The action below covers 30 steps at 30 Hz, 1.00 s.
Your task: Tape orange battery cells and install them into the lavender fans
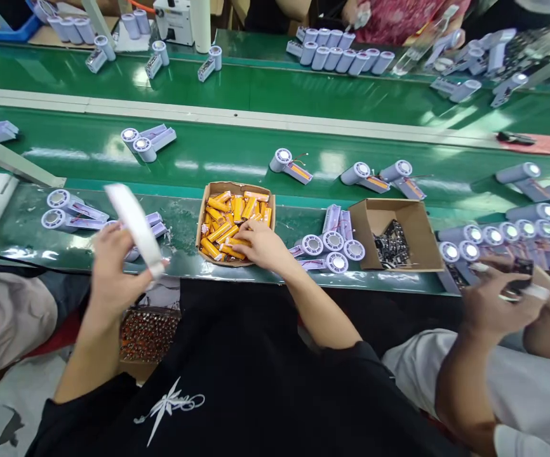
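Observation:
My left hand (113, 266) is raised over the bench edge, closed around a roll of white tape (134, 222) that is tilted and slightly blurred. My right hand (264, 246) reaches into a small cardboard box (201, 219) full of orange cylindrical battery cells (227, 212). Its fingers are pinched on an orange battery cell (237, 243) near the box's right front side; the fingertips are partly hidden. Beside my left hand lie lavender fan-like housings (59, 219), one partly behind the hand. More such housings (333, 241) lie right of the box, their handles open with wires showing.
Farther right stands a cardboard box (420, 235) holding small circuit boards (393, 244). A co-worker's hands (494, 298) work at the right beside rows of housings. Beyond the bench runs a green conveyor (227, 152) carrying spaced housings. Other people sit across it.

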Tool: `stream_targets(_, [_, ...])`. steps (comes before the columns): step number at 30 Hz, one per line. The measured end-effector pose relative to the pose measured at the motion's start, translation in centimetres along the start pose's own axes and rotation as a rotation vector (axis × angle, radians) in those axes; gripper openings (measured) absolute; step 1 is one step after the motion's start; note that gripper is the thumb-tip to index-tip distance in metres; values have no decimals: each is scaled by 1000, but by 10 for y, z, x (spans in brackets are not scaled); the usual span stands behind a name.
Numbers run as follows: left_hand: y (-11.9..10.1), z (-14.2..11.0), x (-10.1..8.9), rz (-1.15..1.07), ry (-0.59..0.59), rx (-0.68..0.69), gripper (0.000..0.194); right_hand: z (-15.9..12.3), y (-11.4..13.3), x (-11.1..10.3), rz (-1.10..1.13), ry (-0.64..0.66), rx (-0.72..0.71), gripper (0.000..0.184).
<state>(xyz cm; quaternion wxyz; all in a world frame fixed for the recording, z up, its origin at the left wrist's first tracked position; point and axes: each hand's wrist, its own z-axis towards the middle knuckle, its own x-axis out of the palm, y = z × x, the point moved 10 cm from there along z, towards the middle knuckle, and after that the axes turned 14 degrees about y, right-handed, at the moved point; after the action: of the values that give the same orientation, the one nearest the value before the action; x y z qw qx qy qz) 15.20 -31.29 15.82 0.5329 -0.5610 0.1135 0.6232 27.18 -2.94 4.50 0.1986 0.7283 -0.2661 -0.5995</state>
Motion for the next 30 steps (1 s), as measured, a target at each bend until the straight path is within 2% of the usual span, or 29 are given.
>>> stream_targets(2, [-24,2,41,58,129,151,43,-4,-16,-6,338,-83,-49,27])
stream_targets(3, [-32,1,55,55,159,195,45,-8,-25,-10,530,-140,-64,33])
stream_targets(5, [-44,-1,74,63,196,240,50,-19,-38,-17,871,-274,-95,51])
stream_targets(7, [-54,-2,83,87,224,269,52,-32,-39,-24,1062,-402,-145,60])
stream_targets(12, [-73,2,90,160,256,323,51,-69,-19,-36,1083,-667,-235,35])
stream_targets(17, [-82,5,102,215,299,332,46,-82,-11,-27,1116,-815,-250,38])
stream_targets(19, [-83,6,108,223,326,321,48,-80,-7,-19,1111,-808,-249,37])
stream_targets(21, [-82,6,112,230,350,314,49,-75,-1,-9,1069,-744,-232,37])
stream_targets(25, [-81,10,106,252,326,326,49,-69,5,13,1032,-612,-159,48])
stream_targets(28, [-78,16,98,231,316,307,54,-68,-2,9,1094,-535,-124,60])
stream_targets(30, [-77,20,92,212,316,300,57,-63,-3,-4,1088,-389,-119,66])
